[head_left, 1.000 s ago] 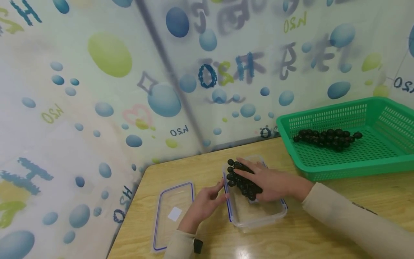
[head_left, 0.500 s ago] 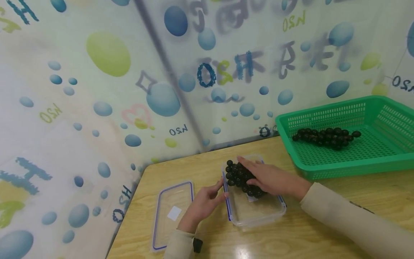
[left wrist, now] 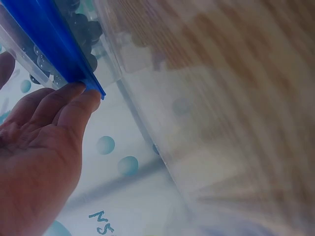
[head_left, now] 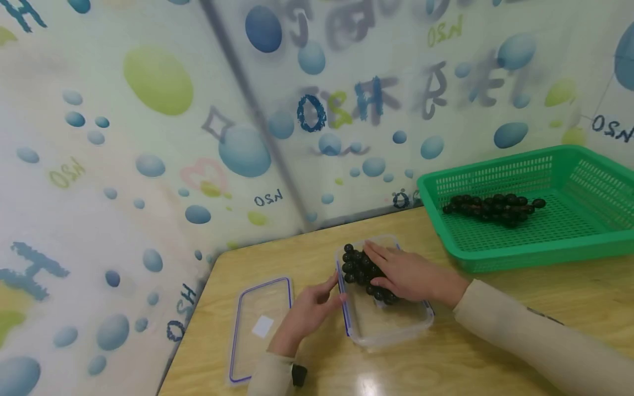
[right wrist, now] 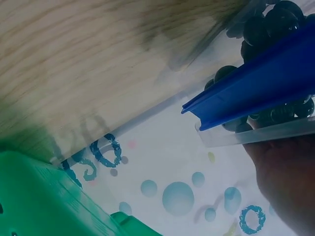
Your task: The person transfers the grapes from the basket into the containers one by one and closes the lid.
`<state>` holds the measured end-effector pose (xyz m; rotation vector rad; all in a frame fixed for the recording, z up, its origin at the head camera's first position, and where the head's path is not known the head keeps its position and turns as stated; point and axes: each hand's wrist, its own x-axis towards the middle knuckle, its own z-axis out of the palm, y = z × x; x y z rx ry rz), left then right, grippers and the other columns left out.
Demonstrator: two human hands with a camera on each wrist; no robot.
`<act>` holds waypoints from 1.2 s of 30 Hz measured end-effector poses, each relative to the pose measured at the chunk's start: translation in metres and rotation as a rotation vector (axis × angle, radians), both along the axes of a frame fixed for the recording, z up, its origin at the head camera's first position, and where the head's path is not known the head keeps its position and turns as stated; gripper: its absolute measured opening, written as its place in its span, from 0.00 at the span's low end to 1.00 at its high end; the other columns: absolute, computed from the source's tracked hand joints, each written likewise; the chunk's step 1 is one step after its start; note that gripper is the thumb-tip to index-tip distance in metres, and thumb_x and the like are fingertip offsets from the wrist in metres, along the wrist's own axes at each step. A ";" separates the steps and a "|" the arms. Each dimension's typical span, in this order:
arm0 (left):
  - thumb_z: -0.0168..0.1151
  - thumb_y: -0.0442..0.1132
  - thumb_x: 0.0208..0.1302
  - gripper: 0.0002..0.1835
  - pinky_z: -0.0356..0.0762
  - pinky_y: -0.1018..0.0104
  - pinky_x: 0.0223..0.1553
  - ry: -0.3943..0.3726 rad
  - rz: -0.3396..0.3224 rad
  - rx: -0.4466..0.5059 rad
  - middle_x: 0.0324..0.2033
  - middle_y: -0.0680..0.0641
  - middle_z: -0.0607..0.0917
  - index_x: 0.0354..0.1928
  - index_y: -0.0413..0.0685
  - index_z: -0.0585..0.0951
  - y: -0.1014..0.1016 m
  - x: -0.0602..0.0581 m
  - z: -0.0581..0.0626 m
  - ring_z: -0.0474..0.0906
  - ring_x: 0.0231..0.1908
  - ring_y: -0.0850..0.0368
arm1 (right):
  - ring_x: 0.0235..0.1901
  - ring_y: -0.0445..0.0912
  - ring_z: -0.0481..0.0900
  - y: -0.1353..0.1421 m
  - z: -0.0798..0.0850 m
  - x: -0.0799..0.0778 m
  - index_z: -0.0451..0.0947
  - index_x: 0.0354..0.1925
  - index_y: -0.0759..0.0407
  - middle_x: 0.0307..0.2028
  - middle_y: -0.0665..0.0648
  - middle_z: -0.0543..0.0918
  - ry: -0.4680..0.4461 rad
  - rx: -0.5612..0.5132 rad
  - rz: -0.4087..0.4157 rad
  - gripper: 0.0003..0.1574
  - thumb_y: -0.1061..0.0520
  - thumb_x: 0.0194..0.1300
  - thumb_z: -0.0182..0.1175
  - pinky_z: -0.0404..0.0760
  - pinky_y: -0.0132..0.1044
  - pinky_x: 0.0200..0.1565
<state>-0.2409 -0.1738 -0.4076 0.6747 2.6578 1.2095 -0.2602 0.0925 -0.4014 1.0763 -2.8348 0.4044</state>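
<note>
The bunch of dark grapes lies in a clear container under the right hand, whose fingers stretch out over the fruit, while the left hand, its fingers loosely extended, touches the blue flap on the container's side. Beside the left wrist, a clear lid with a blue edge and a white label rests on the wooden table; beyond the right hand, a green basket holds a second bunch, near the bubble-patterned wall.

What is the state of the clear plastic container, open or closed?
The container is open: its blue-edged lid lies beside it on the table, and the right hand touches dark grapes inside.
</note>
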 end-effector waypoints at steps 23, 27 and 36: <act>0.58 0.52 0.72 0.31 0.68 0.47 0.62 -0.059 0.047 -0.012 0.68 0.45 0.68 0.71 0.48 0.67 -0.007 0.004 0.000 0.71 0.60 0.38 | 0.58 0.64 0.73 0.064 0.105 -0.003 0.65 0.70 0.60 0.64 0.70 0.69 0.042 -0.048 -0.186 0.37 0.45 0.71 0.60 0.78 0.60 0.47; 0.58 0.52 0.72 0.31 0.69 0.46 0.61 -0.057 0.051 -0.024 0.68 0.45 0.68 0.71 0.48 0.67 -0.007 0.003 0.002 0.72 0.59 0.36 | 0.52 0.63 0.76 0.101 0.131 -0.026 0.72 0.64 0.61 0.59 0.68 0.73 0.044 -0.045 -0.192 0.30 0.50 0.69 0.62 0.77 0.59 0.46; 0.57 0.50 0.72 0.30 0.69 0.47 0.61 -0.036 0.049 -0.035 0.67 0.45 0.68 0.71 0.47 0.66 -0.006 -0.001 0.004 0.73 0.59 0.38 | 0.53 0.70 0.72 0.176 0.118 -0.088 0.71 0.61 0.70 0.55 0.76 0.73 -0.099 -0.015 -0.247 0.30 0.57 0.66 0.64 0.76 0.60 0.47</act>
